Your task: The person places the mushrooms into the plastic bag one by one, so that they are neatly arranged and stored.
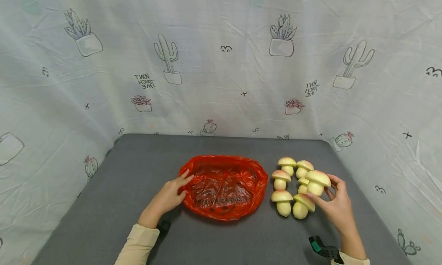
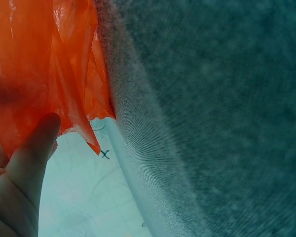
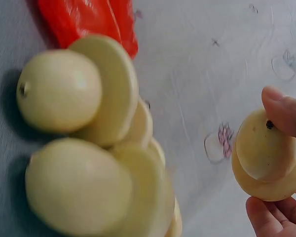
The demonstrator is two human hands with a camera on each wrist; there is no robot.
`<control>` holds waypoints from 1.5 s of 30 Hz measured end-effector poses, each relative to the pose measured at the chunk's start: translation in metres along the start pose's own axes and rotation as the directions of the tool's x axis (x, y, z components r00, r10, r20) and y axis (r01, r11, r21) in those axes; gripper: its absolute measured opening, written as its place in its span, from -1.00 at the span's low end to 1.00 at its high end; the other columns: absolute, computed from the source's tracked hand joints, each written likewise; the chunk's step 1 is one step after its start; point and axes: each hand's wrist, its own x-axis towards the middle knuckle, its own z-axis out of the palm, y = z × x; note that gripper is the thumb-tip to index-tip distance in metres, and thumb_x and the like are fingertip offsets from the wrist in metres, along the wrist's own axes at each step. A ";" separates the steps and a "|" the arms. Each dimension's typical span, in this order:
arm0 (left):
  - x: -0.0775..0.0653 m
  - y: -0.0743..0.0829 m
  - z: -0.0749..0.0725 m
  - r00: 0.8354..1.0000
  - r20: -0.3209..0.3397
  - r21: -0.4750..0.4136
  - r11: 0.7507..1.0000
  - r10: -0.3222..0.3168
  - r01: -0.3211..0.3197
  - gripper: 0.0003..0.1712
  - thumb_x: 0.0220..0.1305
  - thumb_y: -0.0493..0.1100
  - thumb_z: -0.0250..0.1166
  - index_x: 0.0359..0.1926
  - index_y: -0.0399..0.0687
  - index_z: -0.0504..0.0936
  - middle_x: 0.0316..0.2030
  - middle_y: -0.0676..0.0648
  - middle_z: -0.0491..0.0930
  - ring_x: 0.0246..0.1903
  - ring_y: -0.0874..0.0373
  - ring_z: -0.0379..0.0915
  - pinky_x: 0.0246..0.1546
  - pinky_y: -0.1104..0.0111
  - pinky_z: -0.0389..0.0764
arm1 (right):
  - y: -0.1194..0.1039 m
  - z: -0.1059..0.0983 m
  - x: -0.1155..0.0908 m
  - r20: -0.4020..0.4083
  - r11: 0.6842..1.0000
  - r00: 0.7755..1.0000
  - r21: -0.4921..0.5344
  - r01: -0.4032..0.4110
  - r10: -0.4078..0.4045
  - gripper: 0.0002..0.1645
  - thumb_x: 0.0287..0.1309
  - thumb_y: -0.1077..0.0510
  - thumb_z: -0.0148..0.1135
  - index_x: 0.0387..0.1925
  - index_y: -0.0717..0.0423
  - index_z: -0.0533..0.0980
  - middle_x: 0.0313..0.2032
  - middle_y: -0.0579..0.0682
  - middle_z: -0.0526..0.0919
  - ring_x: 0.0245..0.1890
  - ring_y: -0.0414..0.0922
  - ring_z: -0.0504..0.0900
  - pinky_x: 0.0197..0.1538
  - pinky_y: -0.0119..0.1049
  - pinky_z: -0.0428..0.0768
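A red plastic bag (image 1: pixel 221 186) lies spread with its mouth up, its rim forming an oval. At its left side my left hand (image 1: pixel 168 195) holds the rim; in the left wrist view the thumb (image 2: pixel 37 153) presses on the film, with other fingers partly hidden behind it. My right hand (image 1: pixel 336 207) grips a toy mushroom (image 1: pixel 316 183) between thumb and fingers, lifted over the others. The right wrist view shows this mushroom (image 3: pixel 269 148) from its stem end. Several more pale yellow mushrooms with pink-tinged caps (image 1: pixel 281 196) stand in two rows right of the bag.
Everything lies on a dark grey table (image 1: pixel 145 157). Behind it and at both sides hangs a white curtain (image 1: pixel 207 65) with cactus prints. A black strap with a green part (image 1: pixel 315 245) is at my right wrist.
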 end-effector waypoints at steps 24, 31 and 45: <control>-0.001 0.002 0.000 1.000 -0.001 -0.002 1.000 -0.027 0.027 -0.37 0.13 -0.38 0.24 0.28 -0.22 0.41 0.37 -0.23 0.21 0.18 -0.15 0.37 0.01 0.09 0.51 | -0.042 0.075 0.011 0.239 0.982 0.961 0.159 0.099 -0.136 -0.09 -0.03 0.22 0.42 0.29 0.25 0.12 0.19 0.11 0.30 0.17 -0.22 0.31 0.15 -0.54 0.37; -0.002 0.003 -0.001 0.999 0.011 -0.001 0.999 -0.036 0.036 -0.38 0.14 -0.38 0.24 0.28 -0.22 0.41 0.37 -0.23 0.20 0.20 -0.17 0.34 0.03 0.08 0.50 | -0.053 0.110 0.014 0.347 0.980 0.928 0.186 0.070 -0.132 -0.08 -0.04 0.07 0.45 0.26 0.17 0.15 0.16 0.13 0.35 0.15 0.06 0.41 0.19 0.01 0.41; -0.003 0.003 0.001 0.998 0.017 0.001 0.998 -0.065 0.065 -0.37 0.14 -0.39 0.24 0.28 -0.18 0.42 0.39 -0.18 0.18 -0.09 0.02 0.49 -0.28 0.32 0.44 | -0.077 0.173 0.034 0.464 0.981 0.877 0.189 0.036 -0.121 -0.10 -0.12 -0.11 0.48 0.21 -0.01 0.23 0.12 -0.01 0.41 0.16 0.01 0.42 0.15 0.05 0.42</control>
